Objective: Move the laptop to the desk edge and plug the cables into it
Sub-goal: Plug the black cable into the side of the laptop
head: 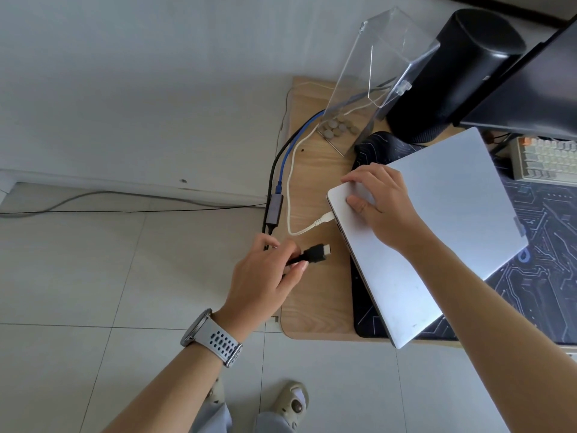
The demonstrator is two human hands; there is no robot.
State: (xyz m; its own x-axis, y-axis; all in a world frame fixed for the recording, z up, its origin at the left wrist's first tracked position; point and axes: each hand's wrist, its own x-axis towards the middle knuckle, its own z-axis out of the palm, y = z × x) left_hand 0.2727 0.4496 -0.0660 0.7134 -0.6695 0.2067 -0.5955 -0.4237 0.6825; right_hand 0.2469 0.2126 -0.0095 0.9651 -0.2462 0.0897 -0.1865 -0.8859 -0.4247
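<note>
**Head view: one cable in, black plug held beside the laptop**

Head camera looks down on the left end of the wooden desk [315, 295], and I see the closed silver laptop [437, 220] lying at an angle, partly on the dark circuit-patterned desk mat [537, 276], with its near corner jutting past the desk's front edge. My right hand [384, 204] rests on the lid near the left corner, fingers spread fairly flat and the thumb pressed on the lid by the edge. A white cable [292, 198] loops over the desk and its plug sits in the laptop's left side, just below that thumb.

My left hand [265, 273], a watch [212, 337] with a pale strap on its wrist, pinches the black cable plug [315, 253] between thumb and fingertips. The metal tip points toward the laptop's side but stands apart from it, over the desk's left edge. A blue cable [288, 151] runs down into a grey adapter [274, 207] hanging off the desk side.

Behind, a clear acrylic box [374, 73] holds coins, next to a black cylinder [452, 73]. A keyboard [543, 157] sits at the right.
</note>
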